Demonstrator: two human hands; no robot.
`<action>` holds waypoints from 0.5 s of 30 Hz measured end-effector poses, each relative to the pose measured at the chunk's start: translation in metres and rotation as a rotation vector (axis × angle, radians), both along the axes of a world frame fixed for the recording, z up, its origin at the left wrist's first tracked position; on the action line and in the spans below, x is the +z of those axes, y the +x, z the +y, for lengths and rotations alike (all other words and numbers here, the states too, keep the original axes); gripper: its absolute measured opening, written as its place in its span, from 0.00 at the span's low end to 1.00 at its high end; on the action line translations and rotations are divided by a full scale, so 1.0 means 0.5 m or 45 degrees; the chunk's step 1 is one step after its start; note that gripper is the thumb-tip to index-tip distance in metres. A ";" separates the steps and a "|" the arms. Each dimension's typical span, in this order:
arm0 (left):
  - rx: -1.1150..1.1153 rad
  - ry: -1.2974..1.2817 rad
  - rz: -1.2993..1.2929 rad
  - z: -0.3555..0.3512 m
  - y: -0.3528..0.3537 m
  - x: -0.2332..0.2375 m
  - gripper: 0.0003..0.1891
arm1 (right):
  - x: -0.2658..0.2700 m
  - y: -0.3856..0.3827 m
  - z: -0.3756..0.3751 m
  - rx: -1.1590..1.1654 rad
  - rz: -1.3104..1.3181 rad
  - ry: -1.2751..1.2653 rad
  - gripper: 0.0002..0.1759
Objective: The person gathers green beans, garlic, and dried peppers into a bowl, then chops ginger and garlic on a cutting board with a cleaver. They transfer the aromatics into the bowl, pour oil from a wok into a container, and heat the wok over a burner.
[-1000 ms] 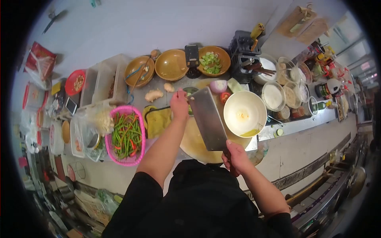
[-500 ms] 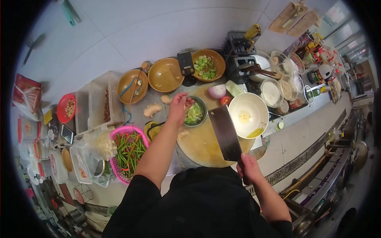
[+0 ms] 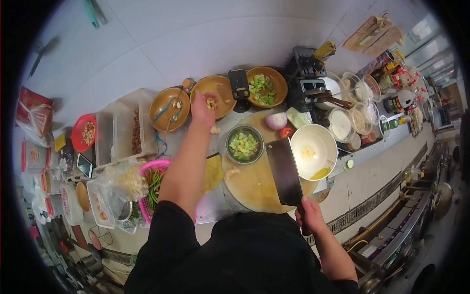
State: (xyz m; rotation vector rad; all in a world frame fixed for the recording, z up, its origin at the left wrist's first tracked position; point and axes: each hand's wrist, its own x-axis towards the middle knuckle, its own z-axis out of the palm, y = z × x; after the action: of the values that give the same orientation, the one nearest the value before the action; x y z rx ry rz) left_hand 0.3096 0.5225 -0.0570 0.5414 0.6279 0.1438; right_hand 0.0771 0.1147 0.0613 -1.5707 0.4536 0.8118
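My left hand (image 3: 203, 109) reaches into the near side of a brown bowl (image 3: 223, 87), fingers curled around small pale yellow pieces (image 3: 211, 103). In my right hand (image 3: 310, 214) is the handle of a cleaver (image 3: 285, 171), its broad dark blade lying over the right part of the round cutting board (image 3: 249, 188). A metal bowl of chopped green vegetable (image 3: 244, 146) sits on the board's far left. Left of the blade, a pale piece (image 3: 232, 172) lies on the board. A white bowl (image 3: 316, 139) stands right beside the blade.
Behind the board are a halved onion (image 3: 276, 120), a tomato piece (image 3: 286, 132) and a pale green chunk (image 3: 297, 117). My left forearm crosses a pink basket of chillies (image 3: 155, 186). A phone stand (image 3: 239, 84) separates two brown bowls. Seasoning tubs (image 3: 340, 123) line the right.
My left hand has moved from beside the metal bowl up and left to the brown bowl. The cleaver stays in my right hand. The whole view has shifted slightly.
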 end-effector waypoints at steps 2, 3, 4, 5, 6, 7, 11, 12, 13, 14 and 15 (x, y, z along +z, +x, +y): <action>-0.203 0.279 0.013 0.023 0.029 0.007 0.25 | 0.001 -0.003 0.005 -0.011 0.001 -0.010 0.23; -0.188 0.289 0.010 0.027 0.031 0.007 0.25 | 0.000 0.000 0.010 -0.014 -0.005 -0.011 0.22; -0.245 0.671 0.077 0.019 0.030 0.005 0.24 | 0.000 0.003 0.015 0.004 -0.010 0.002 0.22; -0.301 1.050 0.154 0.011 0.027 0.000 0.22 | 0.001 0.002 0.016 0.029 -0.028 -0.013 0.22; -0.285 1.057 0.162 0.001 0.021 -0.001 0.22 | 0.000 0.001 0.017 0.051 -0.044 -0.031 0.22; -0.230 1.442 0.168 -0.016 0.011 -0.005 0.20 | -0.003 0.001 0.021 0.039 -0.033 -0.036 0.22; -0.154 1.816 -0.035 -0.085 -0.038 0.012 0.19 | 0.009 0.018 0.045 0.049 0.042 -0.099 0.23; -0.162 1.802 -0.032 -0.105 -0.057 0.020 0.19 | 0.001 0.023 0.051 0.053 0.019 -0.083 0.23; -0.237 1.913 -0.056 -0.118 -0.075 0.032 0.21 | -0.002 0.028 0.057 0.062 -0.008 -0.063 0.24; -0.303 2.030 -0.081 -0.128 -0.091 0.040 0.23 | 0.000 0.035 0.065 0.070 -0.012 -0.066 0.24; -0.339 2.146 -0.274 -0.139 -0.116 0.041 0.25 | 0.003 0.042 0.074 0.062 -0.005 -0.034 0.25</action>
State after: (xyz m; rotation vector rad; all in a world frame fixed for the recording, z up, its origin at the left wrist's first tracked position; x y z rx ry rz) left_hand 0.2517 0.4528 -0.0367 2.1842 0.0736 0.4717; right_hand 0.0981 0.1517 0.0630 -1.6133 0.4260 0.8429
